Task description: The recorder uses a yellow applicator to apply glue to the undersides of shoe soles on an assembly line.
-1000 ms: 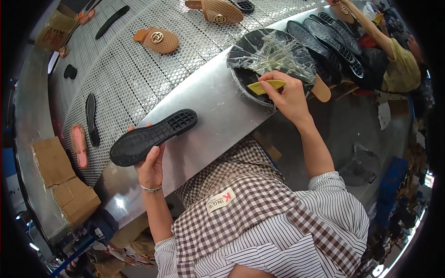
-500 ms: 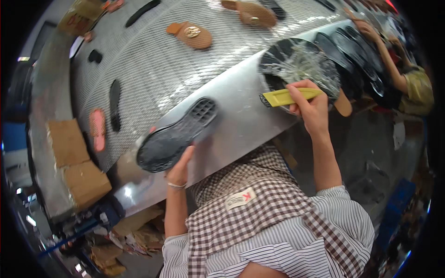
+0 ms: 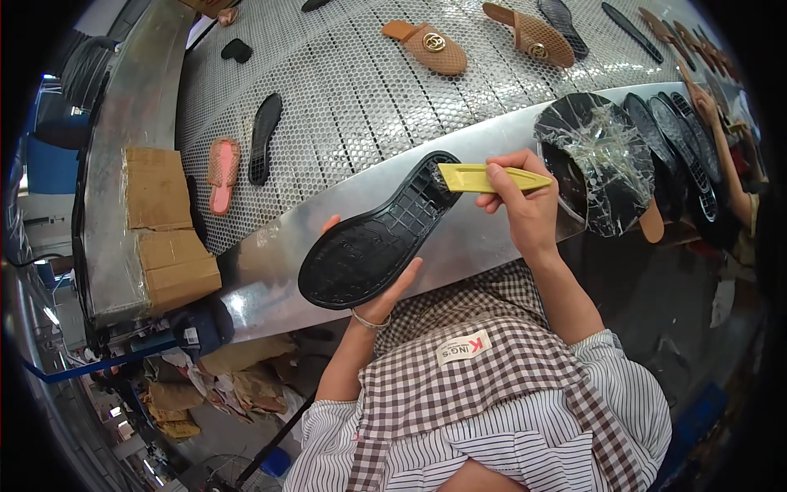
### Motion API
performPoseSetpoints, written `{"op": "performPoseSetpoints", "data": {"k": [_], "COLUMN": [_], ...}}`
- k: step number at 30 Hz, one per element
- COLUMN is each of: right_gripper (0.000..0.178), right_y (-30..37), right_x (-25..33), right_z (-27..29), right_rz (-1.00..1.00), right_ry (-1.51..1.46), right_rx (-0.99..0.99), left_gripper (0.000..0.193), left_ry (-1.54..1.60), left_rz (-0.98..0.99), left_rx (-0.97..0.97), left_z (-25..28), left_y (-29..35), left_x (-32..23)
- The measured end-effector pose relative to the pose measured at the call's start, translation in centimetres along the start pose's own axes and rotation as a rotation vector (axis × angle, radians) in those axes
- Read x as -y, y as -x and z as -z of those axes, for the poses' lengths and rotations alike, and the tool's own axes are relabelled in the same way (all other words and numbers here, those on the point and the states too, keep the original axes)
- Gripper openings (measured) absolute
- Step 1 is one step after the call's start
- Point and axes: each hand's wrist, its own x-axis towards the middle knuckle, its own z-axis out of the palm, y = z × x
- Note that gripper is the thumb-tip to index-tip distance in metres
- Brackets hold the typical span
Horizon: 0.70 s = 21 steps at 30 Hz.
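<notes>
My left hand (image 3: 392, 297) grips a black shoe sole (image 3: 354, 256) by its broad end, thumb on the near edge and fingertips showing at the far edge. The sole is tilted over the metal ledge, its grid-patterned narrow end pointing up and right. In my right hand (image 3: 526, 201) is a yellow-handled brush (image 3: 484, 178), pinched between thumb and fingers. Its dark bristles touch the sole's narrow end. Right of that hand stands a round black container (image 3: 597, 176) covered with strands of clear, film-like material.
A mesh conveyor (image 3: 328, 123) beyond the metal ledge (image 3: 270, 246) carries brown slippers (image 3: 426, 51), a pink slipper (image 3: 221, 176) and black soles (image 3: 264, 139). More black soles (image 3: 676, 152) lie beside the container, near another person's hand (image 3: 703, 102). Cardboard (image 3: 176, 234) lies on the left.
The brush has moved left from beside the container onto the sole. The sole has come up and right, toward the brush. The head view has shifted, with belt items appearing farther right.
</notes>
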Motion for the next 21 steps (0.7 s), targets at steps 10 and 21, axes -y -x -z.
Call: {"op": "performPoseSetpoints", "data": {"k": [10,21], "right_gripper": [0.012,0.013], "right_y": [0.0,0.8], "right_x": [-0.7,-1.8], "right_z": [-0.3,-3.3], "right_rz": [-0.079,-0.096], "right_ry": [-0.003,-0.079], "right_rx": [0.001,0.103], "left_gripper": [0.105,0.089], "left_ry": [0.072,-0.064], "left_rz": [-0.026,-0.068], "left_rx": [-0.024,-0.143], "left_z": [-0.5,-2.2], "left_y": [-0.1,-0.1], "left_x": [-0.9,-1.4]}}
